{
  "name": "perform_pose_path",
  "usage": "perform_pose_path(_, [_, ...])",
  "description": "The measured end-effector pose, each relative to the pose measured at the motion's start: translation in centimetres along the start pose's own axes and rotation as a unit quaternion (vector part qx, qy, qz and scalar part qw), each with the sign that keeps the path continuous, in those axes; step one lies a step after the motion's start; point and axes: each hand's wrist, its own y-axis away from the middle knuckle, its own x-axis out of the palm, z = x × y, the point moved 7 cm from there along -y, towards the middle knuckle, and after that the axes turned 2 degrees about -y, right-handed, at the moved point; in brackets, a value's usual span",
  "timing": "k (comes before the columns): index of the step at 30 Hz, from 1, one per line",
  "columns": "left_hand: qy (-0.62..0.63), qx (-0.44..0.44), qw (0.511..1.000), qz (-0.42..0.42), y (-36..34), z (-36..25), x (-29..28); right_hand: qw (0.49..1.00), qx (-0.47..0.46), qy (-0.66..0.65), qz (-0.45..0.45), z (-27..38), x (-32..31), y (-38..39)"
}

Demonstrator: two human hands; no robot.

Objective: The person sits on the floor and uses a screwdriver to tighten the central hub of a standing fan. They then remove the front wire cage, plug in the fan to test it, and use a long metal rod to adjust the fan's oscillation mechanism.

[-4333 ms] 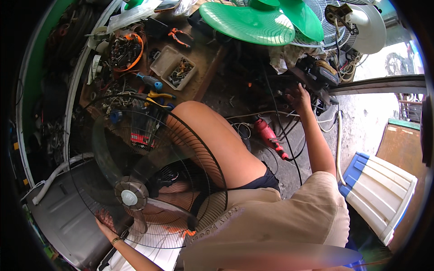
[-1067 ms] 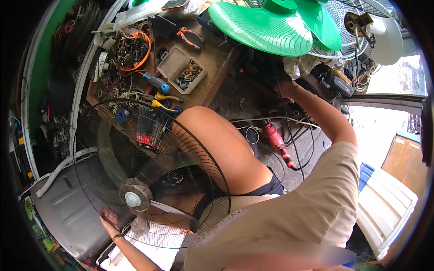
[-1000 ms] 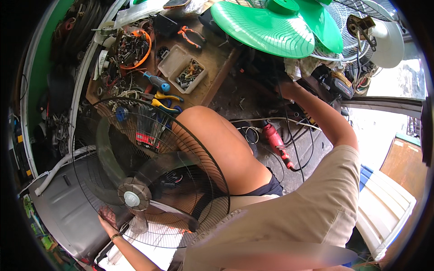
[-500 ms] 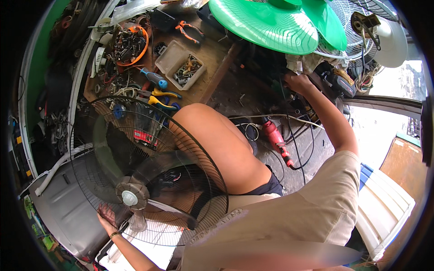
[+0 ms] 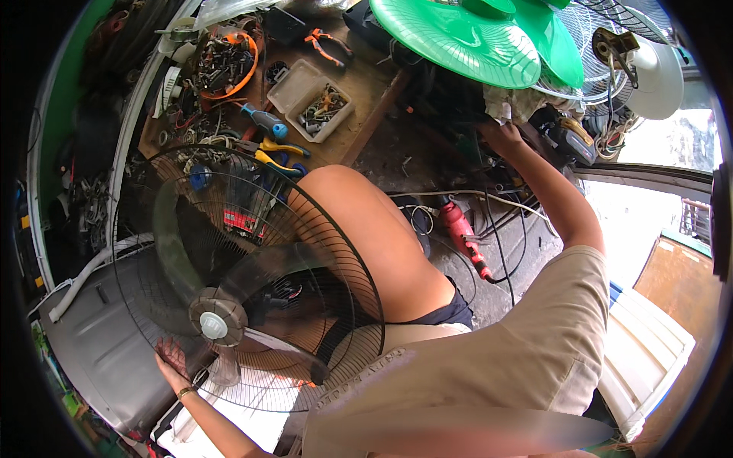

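A standing fan with a round black wire cage (image 5: 359, 252), dark see-through blades (image 5: 263, 278) and a pale hub cap (image 5: 214, 325) tilts up at the left, beside my bent leg. My left hand (image 5: 172, 360) is at the cage's lower left edge, fingers stretched out and seen through the wires; how firmly it touches them is unclear. Far to the right, my right arm reaches out, and my right hand (image 5: 500, 137) is in a dark, cluttered spot below large green fan blades (image 5: 466, 46). Its fingers are mostly hidden, so what it touches does not show.
A wooden board (image 5: 366, 99) holds an orange bowl of screws (image 5: 248, 76), an open plastic box (image 5: 294, 91), a blue screwdriver (image 5: 265, 120) and several pliers. A red power tool (image 5: 462, 229) lies among cords on the floor. A grey case (image 5: 99, 336) lies left; a white bin (image 5: 645, 343) stands right.
The whole view has shifted slightly. My left hand stays by the fan cage, and my right hand remains in the dark spot with its fingers less visible.
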Motion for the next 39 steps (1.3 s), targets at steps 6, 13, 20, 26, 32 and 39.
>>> perform_pose_path(6, [-0.009, 0.001, 1.000, 0.030, -0.4, 0.1, 0.6, 0.983, -0.039, 0.172, 0.051, 1.5, 0.9, 0.0])
perform_pose_path(13, [0.004, -0.005, 1.000, 0.009, -0.6, 0.6, 0.2, 0.984, -0.001, -0.149, 0.098, 2.6, 1.9, -3.3])
perform_pose_path(20, [0.010, -0.005, 1.000, 0.015, -0.7, 0.4, 0.4, 0.975, -0.003, -0.201, 0.098, 3.8, 3.7, -4.9])
perform_pose_path(26, [0.001, -0.008, 0.999, 0.044, -0.5, 0.1, 1.4, 0.972, 0.002, -0.214, 0.096, 3.8, 3.6, -4.4])
perform_pose_path(32, [0.011, -0.013, 0.999, 0.030, -0.8, 0.4, 0.5, 0.965, 0.006, -0.242, 0.098, 4.0, 3.7, -4.3])
perform_pose_path(39, [0.014, -0.012, 0.999, 0.028, -0.6, 0.1, 0.7, 0.955, 0.016, -0.279, 0.103, 3.4, 4.4, -4.7])
